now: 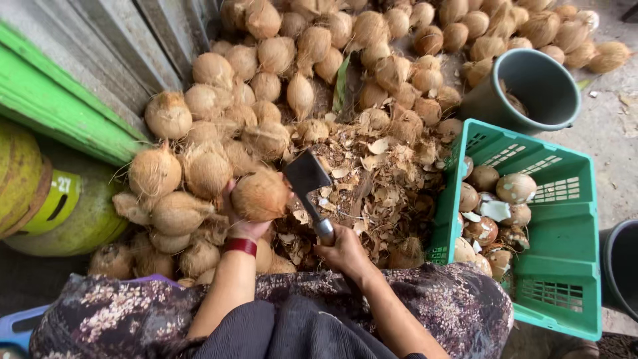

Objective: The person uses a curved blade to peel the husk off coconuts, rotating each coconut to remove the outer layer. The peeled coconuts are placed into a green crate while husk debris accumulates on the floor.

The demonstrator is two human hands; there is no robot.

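My left hand (244, 226) grips a brown husked coconut (260, 195) just above my lap; a red band circles that wrist. My right hand (344, 251) holds the handle of a cleaver (306, 175), whose dark blade rests against the right side of the coconut. Under both lies a heap of husk chips and shell scraps (372, 179). My lap is covered by a dark flowered cloth (458, 302).
A big pile of unpeeled coconuts (299, 60) fills the ground ahead and left. A green plastic crate (565, 239) at right holds several peeled coconuts. A grey bucket (531, 83) stands behind it, another dark bucket (621, 266) at far right. Green boards and a yellow-green cylinder (66, 213) are left.
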